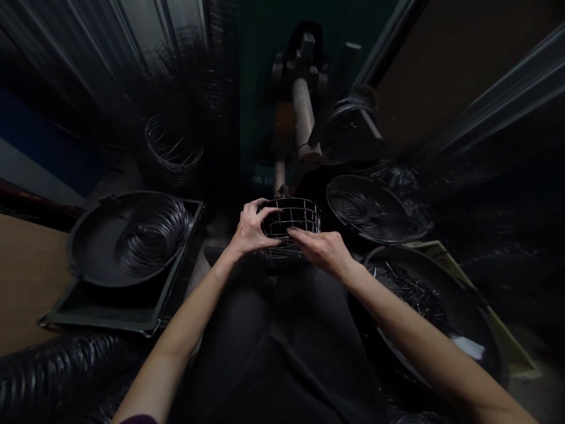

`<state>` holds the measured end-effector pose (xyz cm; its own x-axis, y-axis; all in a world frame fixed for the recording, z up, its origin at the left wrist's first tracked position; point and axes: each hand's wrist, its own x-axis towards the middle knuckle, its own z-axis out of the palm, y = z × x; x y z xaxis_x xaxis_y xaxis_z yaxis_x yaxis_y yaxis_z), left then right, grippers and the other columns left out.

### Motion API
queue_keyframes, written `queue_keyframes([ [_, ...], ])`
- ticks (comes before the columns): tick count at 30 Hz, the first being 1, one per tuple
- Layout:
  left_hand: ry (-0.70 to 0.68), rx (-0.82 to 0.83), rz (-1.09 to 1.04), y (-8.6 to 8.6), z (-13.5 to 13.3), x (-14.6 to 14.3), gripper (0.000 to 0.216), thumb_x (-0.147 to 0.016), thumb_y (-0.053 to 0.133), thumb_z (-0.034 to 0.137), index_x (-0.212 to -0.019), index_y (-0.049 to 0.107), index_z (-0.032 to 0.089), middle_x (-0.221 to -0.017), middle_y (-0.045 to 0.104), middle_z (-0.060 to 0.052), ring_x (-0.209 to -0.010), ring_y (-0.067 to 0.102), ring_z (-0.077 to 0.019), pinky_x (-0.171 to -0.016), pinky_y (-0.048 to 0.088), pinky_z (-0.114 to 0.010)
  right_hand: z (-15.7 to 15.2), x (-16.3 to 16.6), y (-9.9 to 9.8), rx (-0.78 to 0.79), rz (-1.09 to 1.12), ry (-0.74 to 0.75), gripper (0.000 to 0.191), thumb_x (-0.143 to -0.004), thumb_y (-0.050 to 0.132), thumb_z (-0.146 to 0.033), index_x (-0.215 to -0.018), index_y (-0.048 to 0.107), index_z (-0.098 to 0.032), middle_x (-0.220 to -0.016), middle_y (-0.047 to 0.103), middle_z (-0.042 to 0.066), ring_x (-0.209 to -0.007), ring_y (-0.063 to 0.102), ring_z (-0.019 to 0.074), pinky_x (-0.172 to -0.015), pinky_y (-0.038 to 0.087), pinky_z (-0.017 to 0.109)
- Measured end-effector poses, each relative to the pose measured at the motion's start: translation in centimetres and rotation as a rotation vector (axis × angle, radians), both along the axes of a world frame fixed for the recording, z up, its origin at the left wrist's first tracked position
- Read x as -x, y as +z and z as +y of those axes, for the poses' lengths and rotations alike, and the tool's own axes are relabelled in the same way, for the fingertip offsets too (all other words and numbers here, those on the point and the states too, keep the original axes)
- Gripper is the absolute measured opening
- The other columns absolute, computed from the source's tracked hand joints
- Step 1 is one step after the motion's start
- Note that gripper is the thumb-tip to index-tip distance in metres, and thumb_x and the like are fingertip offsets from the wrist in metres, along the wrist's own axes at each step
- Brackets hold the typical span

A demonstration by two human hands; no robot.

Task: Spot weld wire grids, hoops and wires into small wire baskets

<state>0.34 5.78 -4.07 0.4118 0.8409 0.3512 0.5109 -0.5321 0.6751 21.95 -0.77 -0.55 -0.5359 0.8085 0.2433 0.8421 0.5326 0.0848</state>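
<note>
A round wire basket of crossed metal wires is held in front of my knees, below the machine's arms. My left hand grips its left side, thumb and fingers spread around the wires. On the near right side, my right hand has its fingers pressed together at the wires. Whether a small piece sits between those fingers is too dark to tell. The basket's lower part is partly hidden by both hands.
A machine with a thick metal arm stands straight ahead. To the left, a black basin with wire rings rests on a crate. At right are a basin of wire rings and one of short wire pieces. Wire coils lie lower left.
</note>
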Motion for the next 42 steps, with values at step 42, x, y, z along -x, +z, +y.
queue_keyframes([
  [42, 0.005, 0.033, 0.015, 2.6, 10.1, -1.1, 0.072, -0.053, 0.089, 0.04, -0.117, 0.062, 0.021, -0.124, 0.056, -0.008, -0.121, 0.05, -0.0304, -0.109, 0.039, -0.047, 8.3, -0.2, 1.1, -0.018, 0.486, -0.369, 0.019, -0.088, 0.06, -0.031, -0.095, 0.071, -0.017, -0.09, 0.066, 0.007, -0.076, 0.06, 0.0176, -0.067, 0.043, 0.027],
])
